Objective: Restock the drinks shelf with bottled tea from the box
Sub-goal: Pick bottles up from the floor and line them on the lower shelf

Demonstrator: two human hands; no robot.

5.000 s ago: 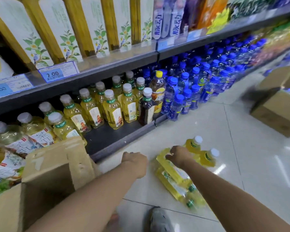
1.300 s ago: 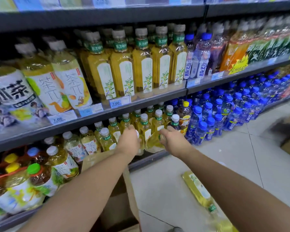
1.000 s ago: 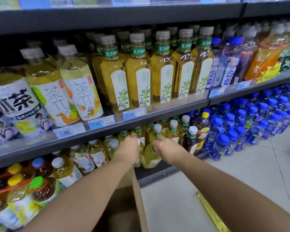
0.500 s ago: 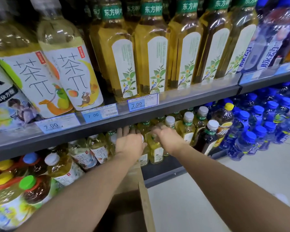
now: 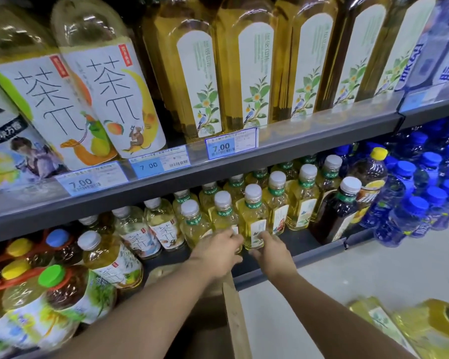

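Note:
Small bottled teas with white caps and green neck bands stand in rows on the bottom shelf (image 5: 312,251). My left hand (image 5: 216,252) wraps the base of one front-row tea bottle (image 5: 223,213). Beside it, my right hand (image 5: 273,253) has its fingers on the base of the neighbouring tea bottle (image 5: 254,216). Both bottles stand upright on the shelf. The open cardboard box (image 5: 234,310) sits under my forearms, its inside hidden. A shrink-wrapped pack of tea bottles (image 5: 405,330) lies on the floor at the lower right.
A dark tea bottle (image 5: 340,211) and blue-capped bottles (image 5: 412,203) stand right of the tea rows. Large bottles with coloured caps (image 5: 52,288) crowd the left. The upper shelf (image 5: 309,141) overhangs with tall tea bottles and price tags. Pale tiled floor (image 5: 360,278) lies to the right.
Both hands have drawn back from deep under the upper shelf to the front of the bottom shelf. Two tea bottles now stand upright in the front row. The view has moved closer.

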